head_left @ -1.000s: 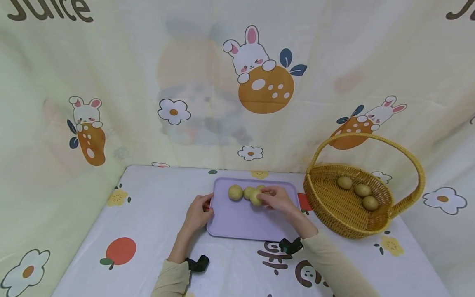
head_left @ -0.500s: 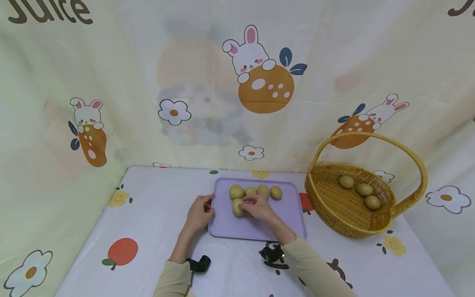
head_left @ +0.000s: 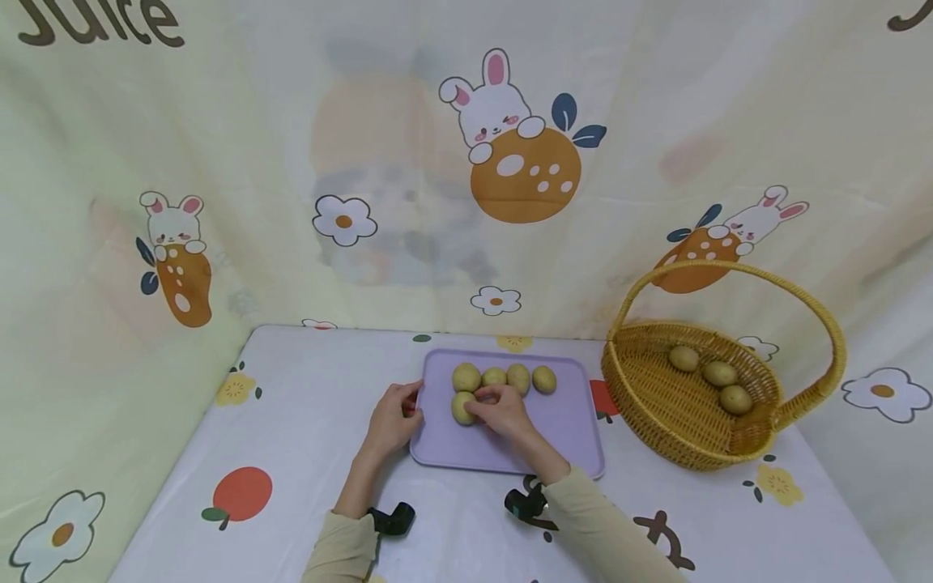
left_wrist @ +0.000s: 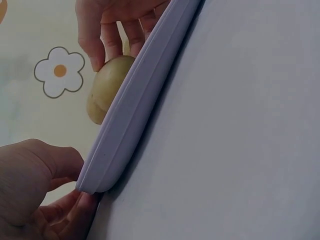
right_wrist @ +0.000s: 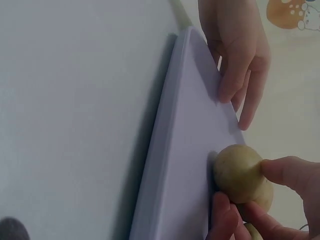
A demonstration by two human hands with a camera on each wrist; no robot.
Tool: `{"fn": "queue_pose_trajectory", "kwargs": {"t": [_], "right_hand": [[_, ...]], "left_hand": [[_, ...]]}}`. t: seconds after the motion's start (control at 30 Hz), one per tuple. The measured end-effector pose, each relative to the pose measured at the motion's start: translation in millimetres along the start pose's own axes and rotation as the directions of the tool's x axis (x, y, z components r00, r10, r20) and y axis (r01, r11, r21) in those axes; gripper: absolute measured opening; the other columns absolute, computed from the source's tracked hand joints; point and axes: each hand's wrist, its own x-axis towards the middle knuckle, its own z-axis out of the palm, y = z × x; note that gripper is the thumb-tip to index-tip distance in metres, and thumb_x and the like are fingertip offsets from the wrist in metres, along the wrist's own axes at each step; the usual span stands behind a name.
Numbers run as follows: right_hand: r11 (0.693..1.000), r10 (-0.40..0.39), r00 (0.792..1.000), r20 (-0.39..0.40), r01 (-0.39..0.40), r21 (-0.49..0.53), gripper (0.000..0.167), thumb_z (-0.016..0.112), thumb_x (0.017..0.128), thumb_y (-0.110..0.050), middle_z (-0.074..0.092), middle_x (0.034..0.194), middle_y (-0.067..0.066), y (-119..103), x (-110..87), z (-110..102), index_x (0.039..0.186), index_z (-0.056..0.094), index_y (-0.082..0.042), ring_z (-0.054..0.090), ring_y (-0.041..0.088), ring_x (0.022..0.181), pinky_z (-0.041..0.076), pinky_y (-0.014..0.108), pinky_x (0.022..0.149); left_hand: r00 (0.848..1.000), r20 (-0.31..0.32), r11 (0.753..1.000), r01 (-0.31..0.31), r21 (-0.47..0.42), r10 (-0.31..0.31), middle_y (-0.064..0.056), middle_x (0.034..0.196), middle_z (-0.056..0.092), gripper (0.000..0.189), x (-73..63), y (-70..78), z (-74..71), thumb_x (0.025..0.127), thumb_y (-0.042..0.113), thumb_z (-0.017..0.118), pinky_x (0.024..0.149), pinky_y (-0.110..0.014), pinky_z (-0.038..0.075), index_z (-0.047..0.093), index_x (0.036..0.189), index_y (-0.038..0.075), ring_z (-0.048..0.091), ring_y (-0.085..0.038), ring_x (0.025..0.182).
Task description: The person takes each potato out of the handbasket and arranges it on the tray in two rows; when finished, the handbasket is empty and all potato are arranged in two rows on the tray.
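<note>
My right hand pinches a round yellowish potato between thumb and fingers, low over the left part of the lilac tray. In the right wrist view, the thumb lies on one side of the potato and curled fingers on the other. Behind it, a row of several potatoes spans the back of the tray. My left hand grips the tray's left edge; in the left wrist view, its thumb is at the rim and its other fingers reach underneath.
To the right of the tray stands a wicker basket with a tall arched handle, holding 3 potatoes. The table has a white printed cloth. A patterned curtain hangs right behind the table.
My right hand has carried a potato from the back row's right part to the front left, below the leftmost potato. My left hand stays at the tray's edge.
</note>
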Motion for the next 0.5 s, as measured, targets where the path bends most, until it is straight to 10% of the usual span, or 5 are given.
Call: {"fn": "queue_pose_trajectory", "kwargs": {"t": [0.5], "right_hand": [[0.998, -0.009, 1.000, 0.009, 0.010, -0.062, 0.024, 0.068, 0.085, -0.010, 0.068, 0.075, 0.017, -13.1, -1.7, -19.8, 0.102, 0.068, 0.007, 0.059, 0.015, 0.059, 0.044, 0.022, 0.050]], "left_hand": [[1.000, -0.010, 1.000, -0.013, -0.012, 0.013, -0.013, 0.097, 0.060, 0.052, -1.2, -0.5, 0.5, 0.076, -0.003, 0.067, 0.077, -0.034, 0.051, 0.063, 0.128, -0.002, 0.060, -0.020, 0.082]]}}
